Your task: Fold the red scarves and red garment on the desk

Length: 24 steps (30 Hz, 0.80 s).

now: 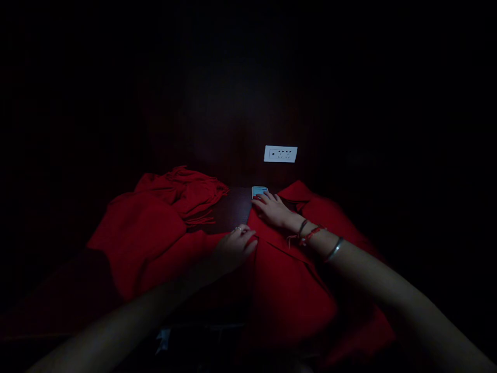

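A wide red cloth (287,280) lies across a dark surface and hangs over its front edge, with a fold running toward the back right. My left hand (235,248), wearing a ring, has its fingers curled together on the cloth's edge near the middle. My right hand (274,211) rests on the cloth with fingers stretched out and apart. Its fingertips reach the lower edge of a phone (259,191) with a lit screen. Bracelets circle the right wrist. To the left, a bunched red part with fringes (194,194) lies in loose folds; whether it joins the same cloth is unclear.
A white wall socket panel (280,154) is set in the dark wall behind the phone. Dark wood tabletop (231,210) shows between the red folds. Something small and pale (163,339) appears below the front edge. Deep shadow hides the surroundings.
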Each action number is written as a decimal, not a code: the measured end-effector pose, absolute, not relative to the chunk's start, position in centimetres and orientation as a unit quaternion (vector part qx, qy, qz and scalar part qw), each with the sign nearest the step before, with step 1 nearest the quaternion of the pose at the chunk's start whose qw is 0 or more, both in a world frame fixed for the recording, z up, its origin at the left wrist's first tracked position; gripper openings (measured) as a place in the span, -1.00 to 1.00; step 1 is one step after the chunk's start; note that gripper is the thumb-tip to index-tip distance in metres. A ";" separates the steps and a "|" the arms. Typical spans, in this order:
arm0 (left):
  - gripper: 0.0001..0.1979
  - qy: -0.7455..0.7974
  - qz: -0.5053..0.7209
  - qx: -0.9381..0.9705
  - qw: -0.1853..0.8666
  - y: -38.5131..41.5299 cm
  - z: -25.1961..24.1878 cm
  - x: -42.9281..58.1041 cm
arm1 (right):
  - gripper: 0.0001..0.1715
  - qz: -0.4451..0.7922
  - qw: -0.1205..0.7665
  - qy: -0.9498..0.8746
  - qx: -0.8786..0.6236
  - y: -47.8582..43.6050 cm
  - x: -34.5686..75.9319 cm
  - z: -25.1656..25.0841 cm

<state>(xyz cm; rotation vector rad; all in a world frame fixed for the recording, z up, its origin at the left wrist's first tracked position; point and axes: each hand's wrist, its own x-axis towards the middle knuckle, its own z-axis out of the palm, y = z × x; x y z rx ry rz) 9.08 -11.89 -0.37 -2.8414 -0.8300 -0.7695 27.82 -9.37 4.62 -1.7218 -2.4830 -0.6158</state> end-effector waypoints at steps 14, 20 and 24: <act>-0.46 -0.453 -0.345 -0.756 -0.324 -4.7 -0.8 15.1 | -0.52 0.028 0.147 -0.544 -0.826 -12.7 34.6 2.9; -0.59 -0.497 -0.354 -0.772 -0.181 -5.1 -0.4 14.2 | -0.60 -0.018 0.163 -0.552 -0.818 -12.0 35.4 3.6; -0.71 -0.519 -0.229 -0.819 -0.082 -6.4 -0.3 14.6 | -0.56 -0.035 0.135 -0.567 -0.812 -13.0 34.0 3.0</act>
